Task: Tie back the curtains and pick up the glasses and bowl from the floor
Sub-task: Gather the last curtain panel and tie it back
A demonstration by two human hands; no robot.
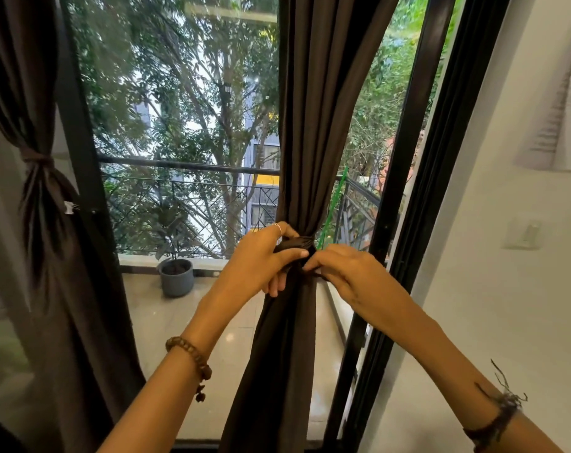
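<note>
A dark brown curtain [313, 125] hangs in the middle of the window, gathered into a narrow bunch at waist height. A tie band [297, 244] of the same cloth wraps that bunch. My left hand [264, 256] pinches one end of the band against the curtain's left side. My right hand [346, 269] grips the other end just to the right of the bunch, fingertips nearly touching the left hand. At the far left a second dark curtain [42, 93] hangs with a knotted tie [37, 158] around it. No glasses or bowl are in view.
Behind the glass is a balcony with a black metal railing [192, 165] and a grey plant pot [176, 277] on pale tiles. A black sliding door frame [405, 158] stands right of the curtain, beside a white wall with a switch plate [527, 235].
</note>
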